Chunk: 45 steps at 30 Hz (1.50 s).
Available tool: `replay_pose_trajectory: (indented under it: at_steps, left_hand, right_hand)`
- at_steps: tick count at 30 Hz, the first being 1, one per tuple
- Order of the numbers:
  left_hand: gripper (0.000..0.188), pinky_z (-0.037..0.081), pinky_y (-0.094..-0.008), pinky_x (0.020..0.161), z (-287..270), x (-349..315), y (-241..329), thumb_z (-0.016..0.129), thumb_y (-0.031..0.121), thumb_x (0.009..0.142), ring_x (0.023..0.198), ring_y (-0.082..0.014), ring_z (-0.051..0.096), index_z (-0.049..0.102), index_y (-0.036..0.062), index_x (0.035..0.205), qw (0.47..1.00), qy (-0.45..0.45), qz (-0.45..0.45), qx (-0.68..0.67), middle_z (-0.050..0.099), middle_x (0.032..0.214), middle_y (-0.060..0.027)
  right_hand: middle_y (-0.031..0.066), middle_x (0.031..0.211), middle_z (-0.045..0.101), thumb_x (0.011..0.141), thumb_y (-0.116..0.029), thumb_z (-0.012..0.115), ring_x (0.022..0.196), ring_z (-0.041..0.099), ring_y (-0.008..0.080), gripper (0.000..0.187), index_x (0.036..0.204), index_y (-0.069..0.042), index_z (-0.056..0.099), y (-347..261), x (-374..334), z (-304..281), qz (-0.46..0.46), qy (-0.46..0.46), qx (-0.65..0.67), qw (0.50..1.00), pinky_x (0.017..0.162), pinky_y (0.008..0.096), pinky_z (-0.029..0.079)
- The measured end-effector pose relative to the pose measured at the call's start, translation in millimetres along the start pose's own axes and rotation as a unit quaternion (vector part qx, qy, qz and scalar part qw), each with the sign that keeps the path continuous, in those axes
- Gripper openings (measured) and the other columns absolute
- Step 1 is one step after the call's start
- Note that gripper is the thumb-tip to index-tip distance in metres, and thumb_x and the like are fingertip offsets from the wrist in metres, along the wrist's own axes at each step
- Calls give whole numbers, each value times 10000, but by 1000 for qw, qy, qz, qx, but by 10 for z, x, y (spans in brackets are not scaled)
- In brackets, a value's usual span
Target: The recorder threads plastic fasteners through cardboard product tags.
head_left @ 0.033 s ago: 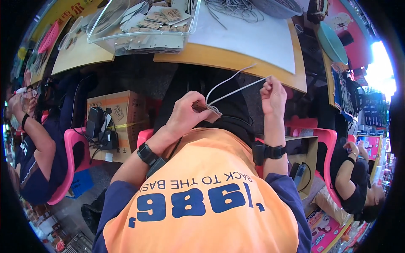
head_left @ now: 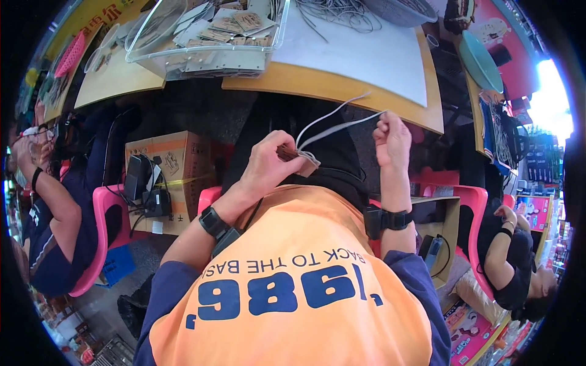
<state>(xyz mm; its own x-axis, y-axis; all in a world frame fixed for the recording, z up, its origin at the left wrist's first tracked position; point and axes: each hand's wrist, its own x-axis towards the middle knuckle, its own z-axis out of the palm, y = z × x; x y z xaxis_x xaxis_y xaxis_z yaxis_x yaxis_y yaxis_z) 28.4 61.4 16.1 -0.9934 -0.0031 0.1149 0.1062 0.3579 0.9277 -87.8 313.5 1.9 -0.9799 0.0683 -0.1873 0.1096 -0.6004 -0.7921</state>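
Over my lap, my left hand (head_left: 268,161) is closed around a small brown card (head_left: 310,166), gripped between thumb and fingers. A pale cord (head_left: 342,127) comes out of the card's upper side in two strands. One strand's loose end rises toward the table edge. The other strand runs to my right hand (head_left: 392,137), which pinches its end between thumb and fingertips, apart from the left hand. This strand bows slightly. How the cord passes through or around the card is hidden by the left fingers.
Ahead, a wooden table (head_left: 366,90) with a white top bears a clear plastic bin (head_left: 213,61) full of cards, a heap of cords (head_left: 342,13) and a grey basket (head_left: 403,11). Left stands a cardboard box (head_left: 177,177) with black adapters. Other people sit on both sides.
My right hand has shifted slightly left toward the card. The strand between my hands has gone from nearly straight to slack and bowed. My left hand keeps its hold, barely moved.
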Motion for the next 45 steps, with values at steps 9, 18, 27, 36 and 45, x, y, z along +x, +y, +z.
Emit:
replay_pose_trajectory:
  at_steps: [9,18,27,36,45]
  left_hand:
    - [248,477,-248,579,108,121,-40,755,108,707,634,-87,552,527,32,771,993,52,-89,-55,548,692,-24]
    - [299,395,-195,416,40,11,-118,741,55,716,500,-52,492,445,78,680,968,37,-182,-170,487,621,20]
    - [278,399,-191,417,61,84,-227,715,17,703,489,-46,484,444,79,687,963,21,-192,-185,511,619,11]
    - [249,443,-192,435,18,-9,-119,698,16,761,489,-84,563,470,78,682,931,-39,-225,-286,586,615,-32]
    - [238,425,-196,475,-24,108,-130,723,129,796,555,-66,563,499,92,726,922,-161,-196,-292,578,659,3]
  right_hand:
    - [49,826,646,927,-100,514,682,594,85,41,903,-98,547,215,-314,322,99,-146,-157,972,556,187,434]
    - [26,847,663,880,-155,617,774,612,98,193,1006,-18,667,284,-478,446,79,-191,-238,949,692,234,475]
    - [91,767,634,779,-227,699,701,593,153,268,873,23,674,154,-561,492,48,-386,-519,761,666,286,490]
    - [40,867,664,902,-192,609,768,589,96,252,1027,21,658,349,-481,405,137,-344,-363,855,710,252,493]
    - [55,833,625,907,-57,580,687,562,120,108,969,17,630,-223,-56,198,30,-65,10,997,591,216,476]
